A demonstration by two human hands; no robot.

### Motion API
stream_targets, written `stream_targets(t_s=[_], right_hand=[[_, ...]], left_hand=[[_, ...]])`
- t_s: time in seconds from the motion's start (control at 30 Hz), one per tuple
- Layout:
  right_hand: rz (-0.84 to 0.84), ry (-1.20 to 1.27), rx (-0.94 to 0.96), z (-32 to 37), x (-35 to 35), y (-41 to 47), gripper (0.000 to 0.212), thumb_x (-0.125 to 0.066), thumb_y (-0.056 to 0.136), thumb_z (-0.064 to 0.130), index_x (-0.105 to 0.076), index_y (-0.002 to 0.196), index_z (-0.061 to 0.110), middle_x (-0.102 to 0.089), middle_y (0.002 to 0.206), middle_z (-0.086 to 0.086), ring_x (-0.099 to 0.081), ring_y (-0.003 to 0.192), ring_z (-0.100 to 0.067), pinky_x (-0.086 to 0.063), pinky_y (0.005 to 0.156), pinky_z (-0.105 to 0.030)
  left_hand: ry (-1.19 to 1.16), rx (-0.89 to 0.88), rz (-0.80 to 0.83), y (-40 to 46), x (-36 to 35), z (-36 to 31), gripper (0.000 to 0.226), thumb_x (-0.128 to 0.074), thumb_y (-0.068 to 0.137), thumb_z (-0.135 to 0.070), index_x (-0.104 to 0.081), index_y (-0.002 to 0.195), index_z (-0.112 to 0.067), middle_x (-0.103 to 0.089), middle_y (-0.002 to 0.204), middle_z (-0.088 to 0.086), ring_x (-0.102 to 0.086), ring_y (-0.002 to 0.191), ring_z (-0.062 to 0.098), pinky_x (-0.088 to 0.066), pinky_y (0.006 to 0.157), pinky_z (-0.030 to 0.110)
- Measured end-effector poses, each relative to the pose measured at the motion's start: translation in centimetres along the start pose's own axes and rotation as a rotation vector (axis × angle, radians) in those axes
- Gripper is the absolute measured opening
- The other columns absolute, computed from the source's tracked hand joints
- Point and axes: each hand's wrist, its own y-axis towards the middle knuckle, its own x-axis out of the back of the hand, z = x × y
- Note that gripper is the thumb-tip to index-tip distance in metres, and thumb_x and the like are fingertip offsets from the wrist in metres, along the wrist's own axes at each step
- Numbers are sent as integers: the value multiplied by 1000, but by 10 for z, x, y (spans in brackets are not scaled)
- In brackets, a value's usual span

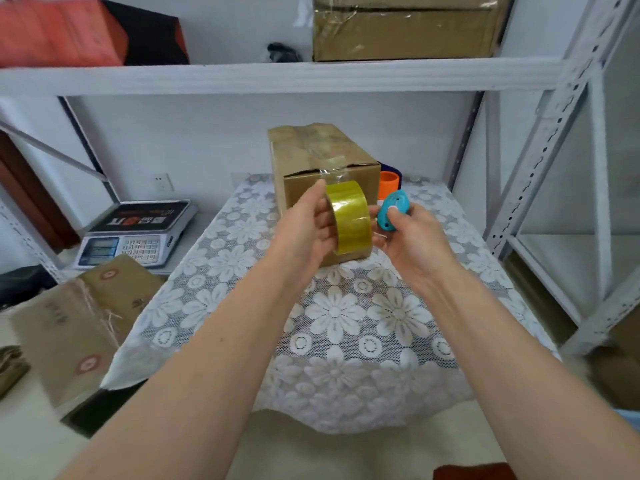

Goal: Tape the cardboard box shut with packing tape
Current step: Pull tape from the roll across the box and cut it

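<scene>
Left hand (313, 226) grips the tape roll (349, 216) against the box (311, 157); right hand (408, 237) holds a blue cutter (393, 211).

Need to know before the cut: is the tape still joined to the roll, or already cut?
Still joined: a clear strip runs from the tape roll in the left hand up to the cardboard box top edge.

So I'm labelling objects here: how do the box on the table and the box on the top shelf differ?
The cardboard box on the table stands end-on, with a strip from the tape roll in the left hand stuck to its top; the shelf box lies broadside, untouched and partly cropped. Both are brown cardboard with clear tape.
</scene>
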Motion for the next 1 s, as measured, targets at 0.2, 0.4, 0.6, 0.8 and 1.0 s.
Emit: stream_targets(t_s=[0.2,0.4,0.6,0.8,1.0], right_hand=[[42,-164,40,-1,0,9,22,-35,99,7,-54,111,11,-58,96,-9,-54,71,-13,-44,58,-27],[63,-375,95,17,-9,25,20,-32,99,9,-43,116,12,-57,83,-6,-52,70,-18,-51,73,-37],[87,-594,263,26,-27,38,19,-37,99,11,-48,115,10,-61,80,0,-52,64,-12,-50,61,-25],[128,-811,411,30,-31,43,13,-50,95,20,-59,102,15,-64,80,-2,-57,65,-10,-50,61,-20],[114,-1053,567,28,-28,45,13,-56,92,26,-61,97,14,-60,88,-1,-52,75,-11,-39,63,-19]], left_hand=[[-11,100,67,7,-17,-6,38,-38,100,-21,-64,81,-1,-72,76,11,-68,68,19,-56,75,40],[131,69,-40,12,-15,-3,29,-49,95,-27,-64,80,-7,-70,61,2,-68,61,17,-56,75,38],[141,110,-67,17,-2,-15,27,-46,97,-27,-60,86,-7,-67,52,4,-63,49,19,-53,74,39],[33,141,-27,21,0,-11,24,-50,95,-23,-64,97,-5,-73,74,12,-68,61,24,-55,63,32],[-85,222,-5,21,14,-17,39,-61,88,-26,-61,121,-5,-68,109,15,-65,91,27,-53,83,44]])
